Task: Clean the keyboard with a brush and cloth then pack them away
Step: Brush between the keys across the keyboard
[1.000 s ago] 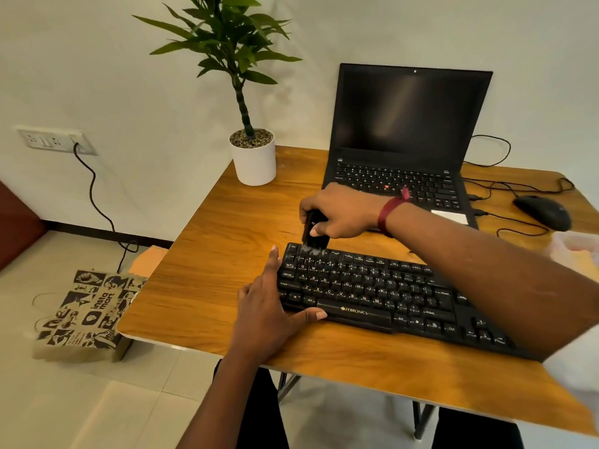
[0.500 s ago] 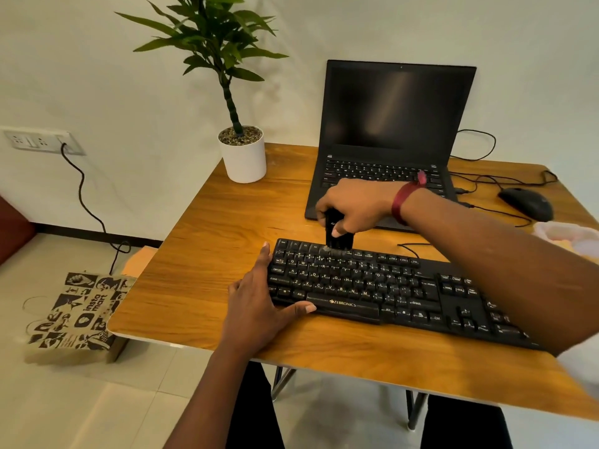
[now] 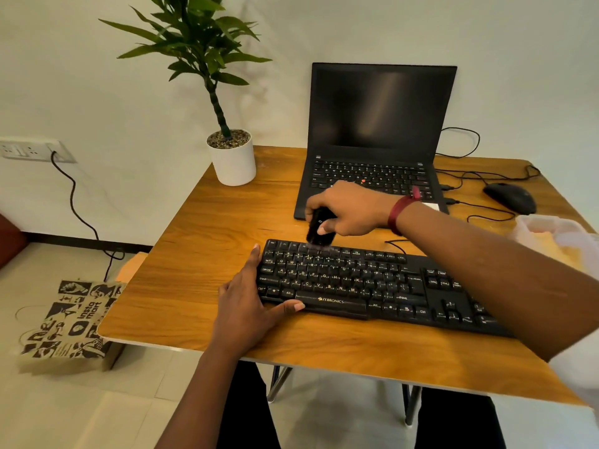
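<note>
- Gripping a small black brush (image 3: 319, 226), the right hand (image 3: 351, 209) has fingers and thumb curled round its body. The bristles point down and meet the top key row of the keyboard (image 3: 372, 283) near its left end.
- The left hand (image 3: 246, 306) lies released, its fingers straight along the keyboard's left end. The thumb stretches out against the front edge just beside the space bar.
- The keyboard lies across the table (image 3: 201, 254) near the front edge, slightly slanted, with its right part hidden under the right forearm.
- A red wristband (image 3: 400, 212) circles the right wrist.
- An open laptop (image 3: 382, 124) with a dark screen stands behind the keyboard toward the back edge. The right hand covers part of its front left corner.
- A white plant pot (image 3: 233, 160) holding a green plant stands near the back left corner.
- A black mouse (image 3: 510, 197) sits toward the back right corner, with cables running between it and the laptop.
- A pale crumpled thing (image 3: 551, 234) lies at the right edge; it is too blurred to tell whether it is the cloth.
- On the floor left of the table stands a printed paper bag (image 3: 68, 322). Above it, a wall socket (image 3: 29, 150) has a black cord plugged in.
</note>
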